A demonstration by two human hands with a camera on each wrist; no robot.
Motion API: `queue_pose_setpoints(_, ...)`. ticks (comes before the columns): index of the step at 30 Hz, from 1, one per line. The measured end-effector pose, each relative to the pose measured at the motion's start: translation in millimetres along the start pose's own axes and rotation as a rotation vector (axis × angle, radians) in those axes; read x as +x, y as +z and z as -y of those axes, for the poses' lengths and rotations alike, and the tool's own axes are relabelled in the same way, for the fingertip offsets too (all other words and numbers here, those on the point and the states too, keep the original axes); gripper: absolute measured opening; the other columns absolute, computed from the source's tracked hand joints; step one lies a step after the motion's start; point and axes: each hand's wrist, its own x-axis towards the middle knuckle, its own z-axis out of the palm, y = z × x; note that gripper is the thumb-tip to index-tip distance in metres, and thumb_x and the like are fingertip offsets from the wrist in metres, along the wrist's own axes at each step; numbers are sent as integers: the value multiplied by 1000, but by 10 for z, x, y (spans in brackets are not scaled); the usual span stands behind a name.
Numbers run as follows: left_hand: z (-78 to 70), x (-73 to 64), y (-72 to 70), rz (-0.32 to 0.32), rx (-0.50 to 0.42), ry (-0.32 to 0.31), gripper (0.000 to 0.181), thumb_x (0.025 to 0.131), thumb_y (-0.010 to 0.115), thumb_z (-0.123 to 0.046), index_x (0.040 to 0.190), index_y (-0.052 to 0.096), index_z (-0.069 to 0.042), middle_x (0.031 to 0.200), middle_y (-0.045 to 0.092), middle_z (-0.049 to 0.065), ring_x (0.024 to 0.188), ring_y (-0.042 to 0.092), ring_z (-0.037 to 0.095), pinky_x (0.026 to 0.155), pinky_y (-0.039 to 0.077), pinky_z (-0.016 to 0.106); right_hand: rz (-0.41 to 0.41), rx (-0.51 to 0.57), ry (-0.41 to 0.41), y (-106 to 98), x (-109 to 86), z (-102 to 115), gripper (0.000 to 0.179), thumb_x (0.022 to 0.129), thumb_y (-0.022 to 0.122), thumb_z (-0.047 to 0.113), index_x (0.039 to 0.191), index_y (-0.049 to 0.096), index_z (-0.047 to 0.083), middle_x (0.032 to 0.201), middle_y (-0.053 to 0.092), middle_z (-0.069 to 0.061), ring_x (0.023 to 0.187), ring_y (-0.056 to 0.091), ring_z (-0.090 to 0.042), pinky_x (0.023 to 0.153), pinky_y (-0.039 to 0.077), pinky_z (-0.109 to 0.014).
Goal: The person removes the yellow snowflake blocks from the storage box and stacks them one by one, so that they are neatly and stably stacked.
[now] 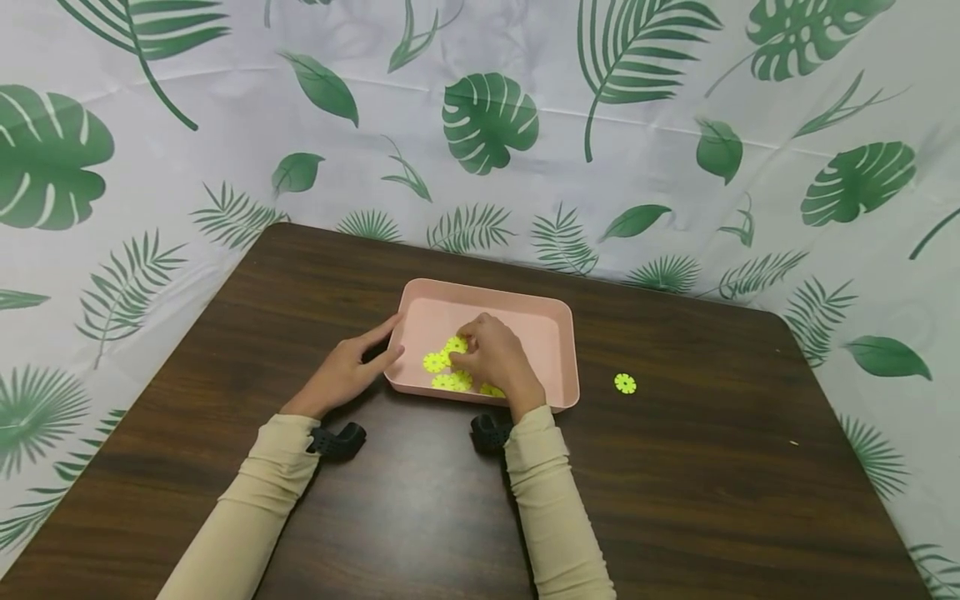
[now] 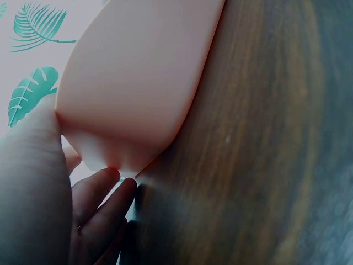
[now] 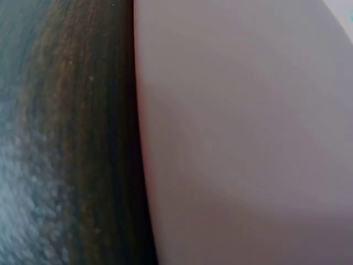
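Observation:
A shallow pink tray (image 1: 517, 297) lies on the dark wooden table. At its left end my left hand (image 1: 341, 371) grips the wall, the thumb over the rim. In the left wrist view, fingers (image 2: 94, 193) touch the tray's outer end wall (image 2: 132, 72). Inside the tray my right hand (image 1: 495, 354) pinches a yellow flower-shaped disc (image 1: 454, 344) between thumb and fingers. Several more yellow discs (image 1: 433, 362) lie below and left of it, some overlapping. The right wrist view shows only the tray's side wall (image 3: 237, 110) and tabletop; the right hand is out of that view.
One loose yellow disc (image 1: 625, 383) lies on the table (image 1: 697, 483) to the right of the tray. A small pale scrap (image 1: 793, 442) is farther right. A white cloth with green leaves (image 1: 491, 125) hangs behind the table.

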Motion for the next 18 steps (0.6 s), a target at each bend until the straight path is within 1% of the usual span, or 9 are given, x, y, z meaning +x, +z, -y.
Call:
queue_pose_setpoints(5,-13,14,-5,0,2,-4,67,105,55,-52,164,30,-33,163,37,9,148,40,34,118,32,59,-58,-36,-46,-3,6,-18,25,90,78,18,112,78,7,93,64,-4,82,61,-18,78,55,-36)
queue_pose_setpoints(8,-17,11,-8,0,6,-5,67,105,55,-53,164,30,-33,163,38,9,148,40,34,118,32,60,-84,-41,-58,-3,1,-32,22,89,77,18,109,78,8,89,65,-2,79,60,-16,75,54,-35)
queue_pose_setpoints(11,-17,3,-7,-1,8,-4,67,105,55,-53,164,30,-33,163,38,9,148,40,35,118,32,60,-89,-32,-57,-3,-9,-44,22,89,78,19,108,79,9,88,67,-2,78,61,-15,76,55,-35)
queue_pose_setpoints(13,-18,-1,-3,-2,9,-3,67,105,54,-53,164,30,-33,163,38,10,148,40,35,118,32,60,-76,-21,-53,-6,-20,-50,24,90,78,20,110,79,8,89,69,-2,79,62,-15,79,56,-36)
queue_pose_setpoints(16,-15,-8,2,-2,10,-3,67,105,54,-53,164,30,-32,163,37,10,148,39,35,117,32,60,-59,-12,-55,-23,-44,-57,26,91,78,22,113,79,8,92,70,-3,80,63,-14,81,57,-36)
queue_pose_setpoints(18,-12,-14,3,0,6,-3,68,105,55,-53,164,30,-32,164,37,9,148,39,35,118,32,60,-66,-15,-68,-58,-69,-65,27,92,78,23,114,79,8,95,71,-3,81,63,-15,81,57,-36)
